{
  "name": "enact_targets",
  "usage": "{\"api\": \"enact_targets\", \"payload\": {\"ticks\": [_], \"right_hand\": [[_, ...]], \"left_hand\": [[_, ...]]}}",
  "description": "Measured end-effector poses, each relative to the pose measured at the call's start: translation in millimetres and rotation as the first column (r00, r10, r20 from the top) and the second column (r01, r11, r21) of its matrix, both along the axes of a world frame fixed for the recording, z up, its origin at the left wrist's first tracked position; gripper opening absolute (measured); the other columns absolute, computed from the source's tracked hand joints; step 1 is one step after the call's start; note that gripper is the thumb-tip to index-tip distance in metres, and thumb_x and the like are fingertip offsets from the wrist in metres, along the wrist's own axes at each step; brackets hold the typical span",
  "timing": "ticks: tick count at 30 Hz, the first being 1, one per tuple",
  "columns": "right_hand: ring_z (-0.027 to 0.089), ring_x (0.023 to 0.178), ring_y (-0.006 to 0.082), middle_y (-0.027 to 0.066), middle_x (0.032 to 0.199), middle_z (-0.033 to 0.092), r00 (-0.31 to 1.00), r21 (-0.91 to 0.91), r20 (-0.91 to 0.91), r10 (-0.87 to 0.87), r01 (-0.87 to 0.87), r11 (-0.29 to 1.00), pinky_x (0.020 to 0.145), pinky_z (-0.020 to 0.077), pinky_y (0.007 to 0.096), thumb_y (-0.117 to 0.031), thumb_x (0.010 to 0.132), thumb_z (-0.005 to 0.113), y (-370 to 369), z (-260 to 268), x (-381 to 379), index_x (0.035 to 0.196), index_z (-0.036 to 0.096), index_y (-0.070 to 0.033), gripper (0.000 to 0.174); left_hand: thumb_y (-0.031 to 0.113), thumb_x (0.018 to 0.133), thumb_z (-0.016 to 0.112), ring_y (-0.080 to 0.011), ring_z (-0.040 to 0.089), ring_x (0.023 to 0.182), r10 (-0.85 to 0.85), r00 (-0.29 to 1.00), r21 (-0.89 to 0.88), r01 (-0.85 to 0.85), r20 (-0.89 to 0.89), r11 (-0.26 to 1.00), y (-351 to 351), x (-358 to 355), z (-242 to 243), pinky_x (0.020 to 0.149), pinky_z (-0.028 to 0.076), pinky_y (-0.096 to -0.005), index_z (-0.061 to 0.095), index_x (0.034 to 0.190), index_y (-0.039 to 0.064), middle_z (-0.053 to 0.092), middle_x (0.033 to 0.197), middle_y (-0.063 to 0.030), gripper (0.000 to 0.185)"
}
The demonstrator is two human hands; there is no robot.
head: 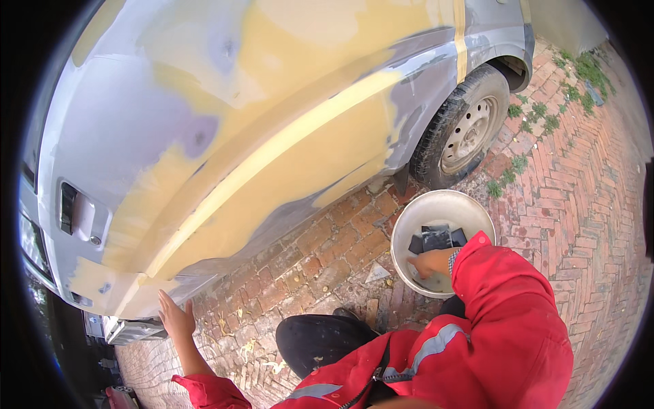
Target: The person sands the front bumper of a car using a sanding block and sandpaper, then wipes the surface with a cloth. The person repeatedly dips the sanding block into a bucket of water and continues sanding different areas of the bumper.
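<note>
My left hand [177,316] is raised by the lower corner of the van's side panel [327,148], its fingers apart and nothing in it. I cannot tell whether its fingertips touch the panel. Yellow-tan body filler and grey primer cover that panel in patches, with a raised crease running along it. My right hand [423,266] reaches down into a white plastic bucket [401,245]. Its fingers are partly hidden, so whether they hold anything is unclear. Beside that hand, several dark sheets of what looks like sandpaper [437,239] lie inside the bucket.
A muddy wheel [470,133] stands just beyond the bucket, under strips of masking tape [461,41]. Brick paving [572,214] covers the ground, with weeds [587,76] at the back right. A pale triangular scrap [378,273] lies left of the bucket. A door handle recess [82,209] is at left.
</note>
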State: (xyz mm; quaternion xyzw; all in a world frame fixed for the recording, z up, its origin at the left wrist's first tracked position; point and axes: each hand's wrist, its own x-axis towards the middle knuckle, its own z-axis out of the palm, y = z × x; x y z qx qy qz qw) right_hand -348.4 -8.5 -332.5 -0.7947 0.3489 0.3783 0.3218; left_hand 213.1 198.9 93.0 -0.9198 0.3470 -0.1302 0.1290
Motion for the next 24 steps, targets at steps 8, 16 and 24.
{"api": "enact_targets", "payload": {"ticks": [8,16,24], "right_hand": [[0.073,0.099,0.0358,0.0157,0.113,0.076,0.975,0.027,-0.054,0.214,-0.213,0.977,0.083,0.0576,0.0525,-0.025,0.085,0.072,8.6,-105.8,-31.2,0.124,0.074,-0.008,0.043],[0.07,0.109,0.0321,0.0121,0.12,0.074,0.993,0.195,-0.062,-0.103,0.113,0.974,0.087,0.0566,0.0506,-0.027,0.09,0.07,15.2,-40.6,-44.4,0.125,0.074,-0.011,0.039],[0.066,0.119,0.0284,0.0085,0.128,0.072,0.8,0.333,-0.052,-0.598,0.579,0.744,0.09,0.0556,0.0488,-0.029,0.094,0.068,25.9,-9.2,-47.0,0.125,0.074,-0.014,0.035]], "left_hand": [[0.039,0.094,0.073,-0.0425,0.061,0.129,-0.313,0.795,-0.264,0.199,-0.52,0.944,2.3,-113.8,-76.3,0.108,0.048,-0.0468,0.063,0.136,-0.003,0.064,0.135,-0.0284,0.06],[0.05,0.096,0.067,-0.0444,0.066,0.116,-0.647,0.278,-0.431,0.556,-0.71,0.711,-94.0,-272.4,-162.2,0.1,0.053,-0.0489,0.062,0.141,0.008,0.069,0.124,-0.0265,0.062],[0.045,0.098,0.062,-0.0392,0.068,0.114,-0.55,0.121,-0.328,0.691,-0.826,0.644,-85.7,-308.3,-194.4,0.097,0.055,-0.049,0.059,0.144,0.013,0.073,0.123,-0.0147,0.057]]}}
